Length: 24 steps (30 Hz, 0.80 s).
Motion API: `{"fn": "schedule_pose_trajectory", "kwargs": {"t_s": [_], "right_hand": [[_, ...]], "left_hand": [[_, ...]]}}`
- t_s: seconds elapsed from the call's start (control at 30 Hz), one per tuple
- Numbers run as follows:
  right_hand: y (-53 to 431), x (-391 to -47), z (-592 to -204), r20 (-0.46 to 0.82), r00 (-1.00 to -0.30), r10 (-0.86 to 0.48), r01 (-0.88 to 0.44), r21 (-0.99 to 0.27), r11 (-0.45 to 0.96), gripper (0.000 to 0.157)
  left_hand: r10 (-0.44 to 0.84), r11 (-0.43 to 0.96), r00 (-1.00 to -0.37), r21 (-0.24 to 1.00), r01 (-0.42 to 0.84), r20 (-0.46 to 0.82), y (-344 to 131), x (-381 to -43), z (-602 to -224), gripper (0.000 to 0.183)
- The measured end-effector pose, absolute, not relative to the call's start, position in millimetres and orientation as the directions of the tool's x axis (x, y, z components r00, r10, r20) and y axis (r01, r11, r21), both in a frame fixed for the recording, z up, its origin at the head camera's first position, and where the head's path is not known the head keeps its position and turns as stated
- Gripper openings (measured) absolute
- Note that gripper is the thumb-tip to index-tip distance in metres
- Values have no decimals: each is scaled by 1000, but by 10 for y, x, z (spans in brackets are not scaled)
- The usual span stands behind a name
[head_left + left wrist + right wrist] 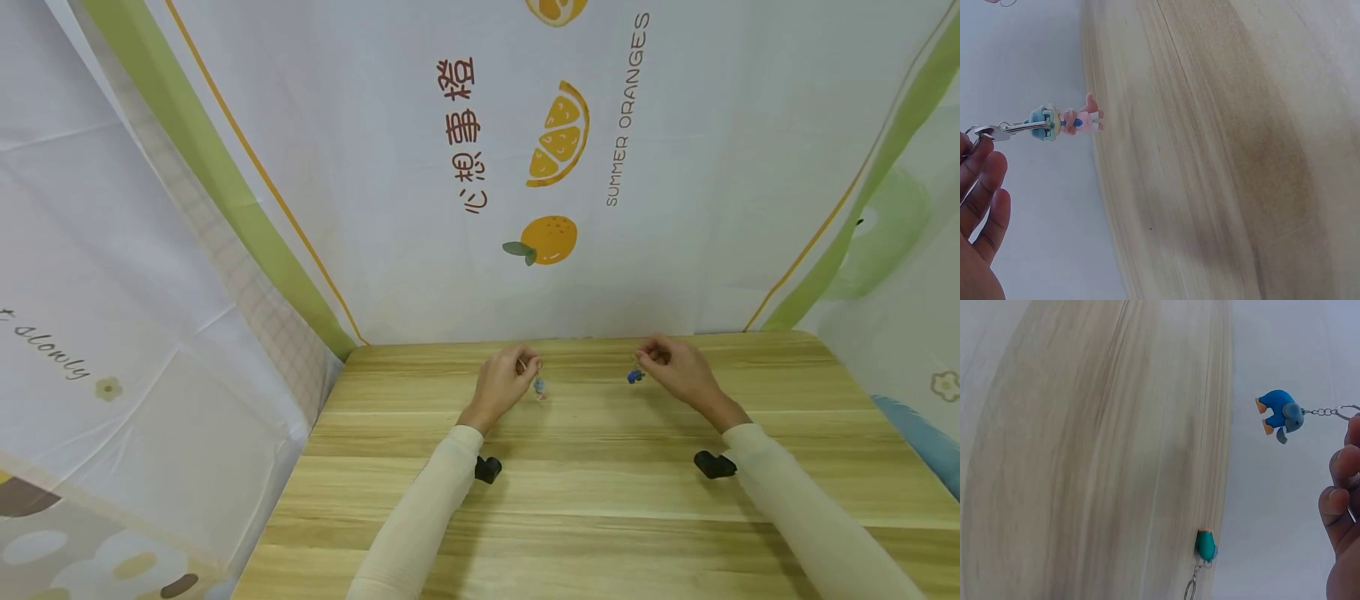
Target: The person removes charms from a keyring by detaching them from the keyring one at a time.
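My left hand (502, 382) pinches the metal ring of a keychain with a small pink and light-blue figurine (1072, 120). The figurine hangs over the table, and a slim silver piece runs from the ring to its head. Over on the right, my right hand (678, 367) grips the ring of another keychain, a blue elephant (1280, 411) with a grey head and orange feet dangling on a short chain. A green keychain figure (1206, 545) lies on the tabletop near its edge in the right wrist view; my right hand hides it in the head view.
The wood-grain table (585, 517) meets a white cloth (405, 250) with orange prints along its far edge. More printed cloth (187, 400) hangs to the left and right. Black wrist devices (716, 465) sit under both sleeves.
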State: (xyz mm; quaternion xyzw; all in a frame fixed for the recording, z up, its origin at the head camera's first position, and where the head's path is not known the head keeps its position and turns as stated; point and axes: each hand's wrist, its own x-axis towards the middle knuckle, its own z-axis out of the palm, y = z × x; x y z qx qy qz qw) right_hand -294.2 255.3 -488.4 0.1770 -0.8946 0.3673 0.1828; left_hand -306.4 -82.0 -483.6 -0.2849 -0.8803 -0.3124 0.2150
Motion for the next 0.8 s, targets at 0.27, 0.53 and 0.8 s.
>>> {"fn": "schedule_pose_trajectory", "kwargs": {"t_s": [0.27, 0.53, 0.8], "right_hand": [[2671, -2960, -4918, 462, -870, -174, -445, -581, 681, 11], [2780, -2911, -4913, 441, -885, -149, -411, -589, 696, 14], [2893, -2845, -4950, 420, -898, -133, -385, -600, 702, 16]], "left_hand": [[360, 649, -755, 434, 625, 548, -827, -3064, -4825, 12], [365, 651, -744, 417, 634, 560, -835, -3065, -4827, 12], [361, 642, -726, 409, 648, 585, -838, -3071, -4853, 10]]}}
